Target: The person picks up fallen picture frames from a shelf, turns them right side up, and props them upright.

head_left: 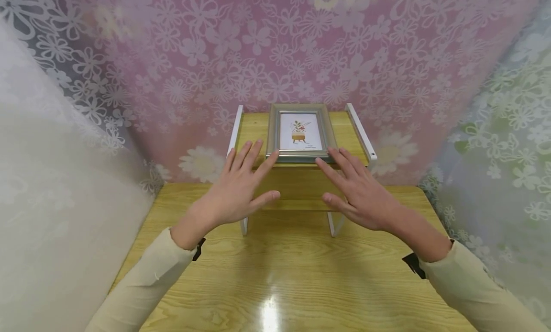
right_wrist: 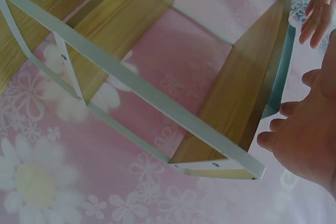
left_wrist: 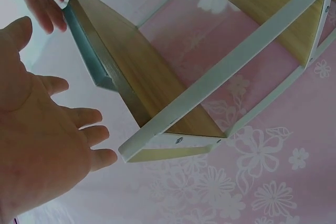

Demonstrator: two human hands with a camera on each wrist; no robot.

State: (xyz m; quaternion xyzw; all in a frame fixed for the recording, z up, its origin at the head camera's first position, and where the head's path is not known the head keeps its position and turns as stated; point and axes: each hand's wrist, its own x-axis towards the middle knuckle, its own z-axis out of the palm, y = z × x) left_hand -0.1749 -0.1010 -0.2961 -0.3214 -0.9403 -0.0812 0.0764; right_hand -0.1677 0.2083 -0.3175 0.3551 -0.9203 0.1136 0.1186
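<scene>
A picture frame [head_left: 300, 132] with a potted-plant print lies flat, face up, on the top board of a small two-tier shelf [head_left: 254, 126]. My left hand [head_left: 241, 188] is at the frame's near left corner, fingers spread and straight. Opposite it, my right hand [head_left: 363, 193] reaches toward the near right corner with its fingers extended. Neither hand grips anything; whether a fingertip touches the frame I cannot tell. From below, the left wrist view shows the frame's teal edge [left_wrist: 86, 51] sticking out past the board. The right wrist view shows the same overhang beside my right hand [right_wrist: 310, 129].
The shelf has white metal side bars [head_left: 360, 131] and a lower wooden board [head_left: 297, 191]. It stands on a wooden table [head_left: 280, 265] against flower-patterned pink cloth [head_left: 258, 49]. Pale cloth walls [head_left: 56, 179] flank the table on both sides.
</scene>
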